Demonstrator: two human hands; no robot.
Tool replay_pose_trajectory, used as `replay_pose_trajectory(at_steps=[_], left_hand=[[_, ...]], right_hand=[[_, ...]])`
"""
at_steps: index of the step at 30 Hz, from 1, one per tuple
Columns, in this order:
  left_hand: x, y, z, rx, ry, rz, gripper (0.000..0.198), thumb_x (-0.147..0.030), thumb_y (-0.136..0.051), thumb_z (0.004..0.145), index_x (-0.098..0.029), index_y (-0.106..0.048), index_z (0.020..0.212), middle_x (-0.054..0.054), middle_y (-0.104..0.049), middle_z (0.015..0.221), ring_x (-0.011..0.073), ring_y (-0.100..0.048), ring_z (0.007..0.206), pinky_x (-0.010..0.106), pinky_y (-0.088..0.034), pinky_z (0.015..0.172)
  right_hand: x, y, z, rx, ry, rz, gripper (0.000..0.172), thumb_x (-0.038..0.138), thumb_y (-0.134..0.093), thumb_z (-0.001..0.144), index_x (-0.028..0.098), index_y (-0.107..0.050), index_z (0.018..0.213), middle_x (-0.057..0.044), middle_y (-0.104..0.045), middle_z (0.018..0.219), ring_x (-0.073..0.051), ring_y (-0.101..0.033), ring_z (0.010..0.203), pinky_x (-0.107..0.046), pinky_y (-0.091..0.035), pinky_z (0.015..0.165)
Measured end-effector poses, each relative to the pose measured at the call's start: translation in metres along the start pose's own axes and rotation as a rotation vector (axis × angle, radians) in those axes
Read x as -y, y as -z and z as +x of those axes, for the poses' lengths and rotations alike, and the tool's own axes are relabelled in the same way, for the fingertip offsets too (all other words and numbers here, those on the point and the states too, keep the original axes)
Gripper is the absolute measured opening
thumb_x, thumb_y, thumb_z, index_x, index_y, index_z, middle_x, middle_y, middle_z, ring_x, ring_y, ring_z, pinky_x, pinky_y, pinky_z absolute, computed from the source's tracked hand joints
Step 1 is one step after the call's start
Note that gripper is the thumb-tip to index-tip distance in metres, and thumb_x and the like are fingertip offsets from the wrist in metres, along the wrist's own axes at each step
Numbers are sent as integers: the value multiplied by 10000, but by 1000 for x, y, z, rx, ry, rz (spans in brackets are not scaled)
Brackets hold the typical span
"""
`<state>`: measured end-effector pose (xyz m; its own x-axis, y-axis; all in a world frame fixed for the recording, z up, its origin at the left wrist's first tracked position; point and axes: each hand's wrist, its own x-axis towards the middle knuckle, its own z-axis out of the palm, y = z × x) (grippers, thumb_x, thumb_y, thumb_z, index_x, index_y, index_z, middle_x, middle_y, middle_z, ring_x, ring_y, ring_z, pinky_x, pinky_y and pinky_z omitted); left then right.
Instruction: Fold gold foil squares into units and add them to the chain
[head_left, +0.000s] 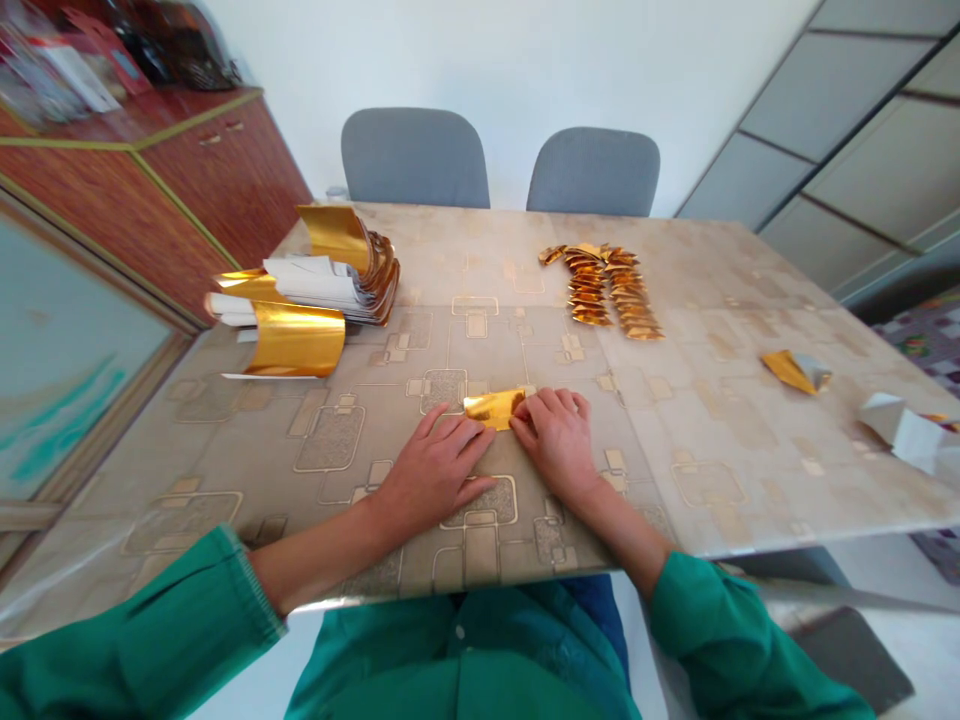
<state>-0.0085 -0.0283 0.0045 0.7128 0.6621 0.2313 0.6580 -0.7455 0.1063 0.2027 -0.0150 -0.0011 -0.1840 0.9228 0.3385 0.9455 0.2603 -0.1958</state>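
A small strip of folded gold foil paper (493, 408) lies on the table in front of me. My left hand (442, 462) rests beside it, fingers stretched out and thumb apart, with the fingertips at the paper's lower left edge. At the other end, my right hand (561, 440) has its fingers curled and closed on the paper's right end, which they partly hide. Farther off to the left is a stack of curled gold foil sheets (300, 335) with white backs. Rows of folded gold pieces (589, 285) stand at the back right.
Two grey chairs (415, 158) stand behind the patterned table (480, 330) against the wall. Toward the right edge lie a crumpled gold piece (789, 370) and a white folded paper (896, 425). A reddish wooden cabinet (217, 185) is at the left.
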Motion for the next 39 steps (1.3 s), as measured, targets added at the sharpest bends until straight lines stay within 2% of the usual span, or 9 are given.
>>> replay_pose_trajectory(at_steps=[7, 13, 15, 22, 28, 32, 34, 36, 39], left_hand=[[6, 0, -10, -38, -2, -1, 425, -422, -546, 964, -157, -589, 1294, 116, -627, 1272, 292, -552, 1183, 577, -205, 1174], [5, 1, -5, -25, 1, -12, 440, -443, -582, 938, -158, -603, 1272, 116, -641, 1245, 294, -563, 1163, 575, -221, 1172], [5, 1, -5, -30, 14, 2, 438, -438, -588, 936, -173, -598, 1285, 104, -646, 1241, 289, -572, 1143, 575, -213, 1174], [9, 2, -13, -74, 24, 28, 390, -406, -567, 957, -199, -607, 1285, 79, -656, 1271, 284, -576, 1143, 588, -157, 1183], [11, 4, -14, -86, 12, -5, 338, -362, -564, 966, -193, -622, 1252, 76, -668, 1247, 273, -576, 1154, 584, -159, 1183], [15, 4, 2, -113, 13, -42, 198, -305, -536, 986, -208, -696, 1049, 42, -703, 1037, 226, -589, 1078, 548, -226, 1166], [18, 2, 12, -145, 24, -49, 211, -287, -525, 993, -222, -711, 918, 19, -690, 920, 199, -588, 999, 529, -262, 1150], [21, -1, 19, -176, 34, -50, 208, -280, -553, 978, -220, -707, 852, 11, -673, 868, 193, -574, 951, 515, -296, 1131], [24, -5, 23, -186, 51, -67, 143, -269, -604, 946, -206, -703, 864, 20, -664, 874, 199, -558, 931, 499, -332, 1104]], right_hand=[[-9, 5, -2, 3, 59, -36, 116, 245, -586, 943, 222, -637, 842, -40, -678, 868, -223, -523, 897, -384, -294, 903], [-3, 4, -2, 21, 294, -55, 72, 234, -614, 946, 250, -682, 962, -12, -695, 944, -213, -509, 963, -387, -274, 957], [-4, 6, -4, 28, 318, -53, 113, 243, -619, 945, 262, -688, 1033, -8, -702, 950, -214, -509, 968, -398, -266, 974], [-15, 11, -16, 13, 303, -40, 226, 187, -573, 956, 253, -683, 1142, -24, -723, 1033, -212, -525, 990, -419, -256, 1031], [-21, 10, -19, -68, 260, -25, 222, 126, -538, 937, 232, -706, 1038, -23, -736, 1007, -207, -541, 947, -420, -258, 1030], [-18, 12, -9, -50, 221, 3, 188, 126, -532, 911, 211, -699, 910, -36, -724, 915, -208, -544, 919, -408, -281, 995], [-16, 14, 1, -39, 188, 12, 166, 169, -544, 919, 213, -690, 853, -37, -711, 867, -214, -544, 903, -398, -302, 953], [-15, 14, 12, -22, 173, 30, 150, 210, -550, 933, 220, -695, 896, -40, -707, 891, -218, -545, 905, -381, -327, 901], [-15, 13, 26, -1, 213, 89, 185, 225, -564, 934, 223, -685, 1074, -58, -698, 1047, -228, -548, 979, -363, -351, 881]])
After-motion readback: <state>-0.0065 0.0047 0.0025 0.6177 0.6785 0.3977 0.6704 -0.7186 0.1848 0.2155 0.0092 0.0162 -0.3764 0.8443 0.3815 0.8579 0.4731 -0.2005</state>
